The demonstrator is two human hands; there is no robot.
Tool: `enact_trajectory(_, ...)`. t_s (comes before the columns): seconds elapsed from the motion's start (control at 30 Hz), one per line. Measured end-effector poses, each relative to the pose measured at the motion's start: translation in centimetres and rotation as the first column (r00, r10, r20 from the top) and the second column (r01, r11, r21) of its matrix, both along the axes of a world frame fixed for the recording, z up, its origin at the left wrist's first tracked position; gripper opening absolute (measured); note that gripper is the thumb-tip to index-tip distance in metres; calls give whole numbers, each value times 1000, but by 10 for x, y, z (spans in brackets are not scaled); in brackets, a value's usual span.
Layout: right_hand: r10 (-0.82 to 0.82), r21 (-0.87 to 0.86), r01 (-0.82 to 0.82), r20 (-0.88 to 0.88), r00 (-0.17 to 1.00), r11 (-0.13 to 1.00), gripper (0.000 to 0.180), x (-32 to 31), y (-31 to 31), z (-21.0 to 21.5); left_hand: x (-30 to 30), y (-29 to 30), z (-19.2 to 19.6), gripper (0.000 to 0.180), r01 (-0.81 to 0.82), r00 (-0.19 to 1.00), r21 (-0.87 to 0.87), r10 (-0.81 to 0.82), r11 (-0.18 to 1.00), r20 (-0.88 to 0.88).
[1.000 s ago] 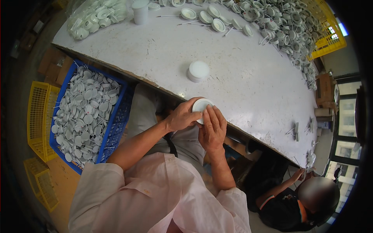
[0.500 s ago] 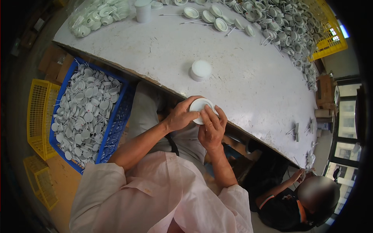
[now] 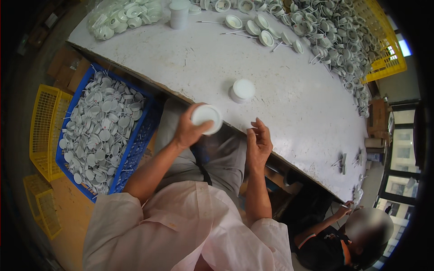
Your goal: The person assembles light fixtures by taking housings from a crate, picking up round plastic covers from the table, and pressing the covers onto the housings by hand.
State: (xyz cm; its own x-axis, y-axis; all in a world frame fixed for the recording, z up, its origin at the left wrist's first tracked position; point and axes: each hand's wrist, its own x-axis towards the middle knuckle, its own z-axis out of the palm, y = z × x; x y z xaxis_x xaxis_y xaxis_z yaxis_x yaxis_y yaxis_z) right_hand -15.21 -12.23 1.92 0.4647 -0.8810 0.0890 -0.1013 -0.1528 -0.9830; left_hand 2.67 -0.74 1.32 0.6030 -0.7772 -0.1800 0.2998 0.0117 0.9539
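A round white plastic disc with a raised rim (image 3: 206, 117) is in my left hand (image 3: 184, 132), thumb across its face and fingers behind it. It is held just off the table's near edge. My right hand (image 3: 259, 147) is apart from the disc, its fingers loosely bent and spread, with nothing in them. On the white table (image 3: 199, 77) in front of my hands stands a short stack of similar white round pieces (image 3: 243, 90).
To my left is a blue crate (image 3: 86, 90) heaped with white discs (image 3: 101, 122) with wires, beside yellow baskets (image 3: 44, 131). Across the table lie a bag of white cups (image 3: 124, 18), a taller white stack (image 3: 179, 16) and a big pile (image 3: 334, 40). A co-worker (image 3: 323, 244) sits at right.
My hands have separated. The left hand has carried the disc leftward, while the right hand has let go of it and moved slightly right. The view has shifted a little.
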Motion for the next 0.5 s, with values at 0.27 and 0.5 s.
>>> enact_trajectory(0.27,-147,-120,129,-152,977,984,36,-6,-47,-8,201,176,-126,31,-512,859,399,468,761,208)
enact_trajectory(0.5,-107,18,112,-174,979,994,41,36,-60,6,304,383,-191,54,-729,654,467,710,500,262)
